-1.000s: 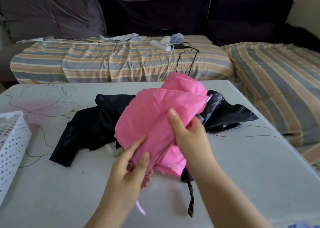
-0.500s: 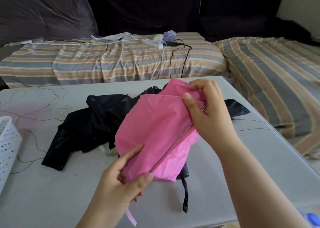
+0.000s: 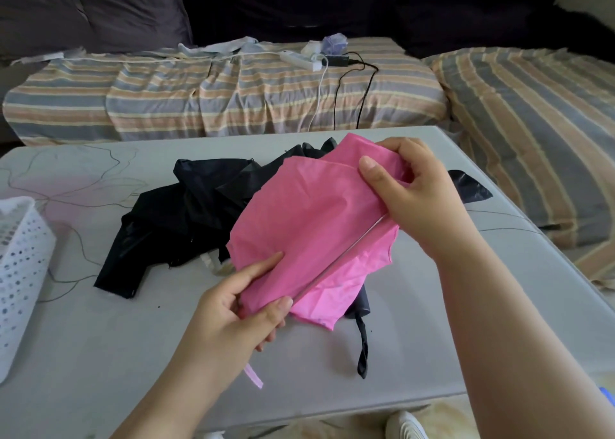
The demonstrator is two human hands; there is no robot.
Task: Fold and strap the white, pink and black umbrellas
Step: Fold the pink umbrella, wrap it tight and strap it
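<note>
- The pink umbrella point(image 3: 309, 225) is held above the table point(image 3: 100, 338) at the centre of the frame, its canopy half gathered into flat panels.
- The left hand point(image 3: 239, 308) is clamped on the lower end of the canopy, thumb on top and fingers beneath.
- The right hand point(image 3: 409, 185) is pinched on the upper edge of the fabric, thumb and fingers curled over the fold.
- The fabric is judged thin, light and slippery; creases are expected to slide loose unless pressed flat.
- A metal rib point(image 3: 346, 259) shows as a stiff line running diagonally through the canopy. It is judged bendable under force, so folds are best laid along it, not across it.
- Hold is best taken at the panel edges and rib tips, with the lower end kept gripped as the anchor.
- A pink strap point(image 3: 253, 378) hangs below the left hand, lower centre, and is within reach for the wrap.
- The black umbrella point(image 3: 186, 219) lies unfolded on the table directly behind and beneath the pink one; its black strap point(image 3: 362, 348) trails toward the near edge. Snagging between the two is judged possible.
- A white basket point(image 3: 23, 272) stands at the left edge of the frame.
- Open table surface is seen lower left and along the right; the near edge lies close below the forearms.
- No white umbrella is seen.
</note>
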